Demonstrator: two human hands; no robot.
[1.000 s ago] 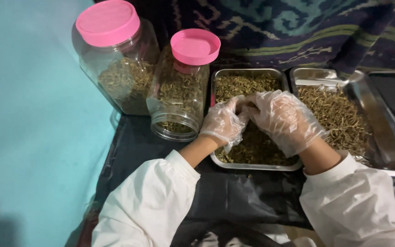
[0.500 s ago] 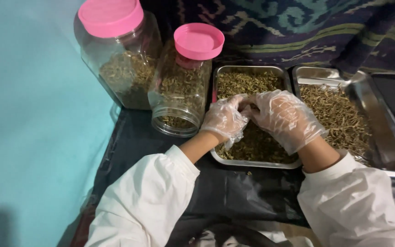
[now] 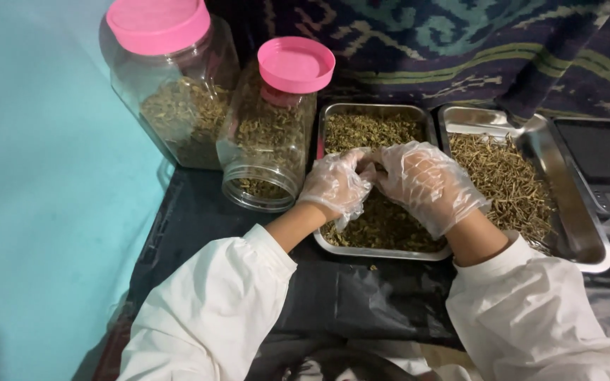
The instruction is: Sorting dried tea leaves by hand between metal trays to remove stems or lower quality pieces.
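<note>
Both my hands wear clear plastic gloves and white sleeves. My left hand (image 3: 335, 185) and my right hand (image 3: 426, 185) meet fingertip to fingertip over a small steel tray (image 3: 383, 252) filled with green dried herbs (image 3: 375, 130). The fingers of both hands are curled and pinch at a bit of the herbs between them. What exactly sits between the fingertips is too small to make out.
A second steel tray (image 3: 579, 233) with straw-like dried stems (image 3: 503, 176) lies to the right. Two clear jars with pink lids (image 3: 157, 25) (image 3: 296, 65) hold herbs at the left. A dark digital scale (image 3: 605, 152) sits at far right. Black sheet (image 3: 347, 296) covers the table; teal wall left.
The view has shifted slightly, so everything sits a little further left. My hands stay together over the herb tray, fingers still working the herbs.
</note>
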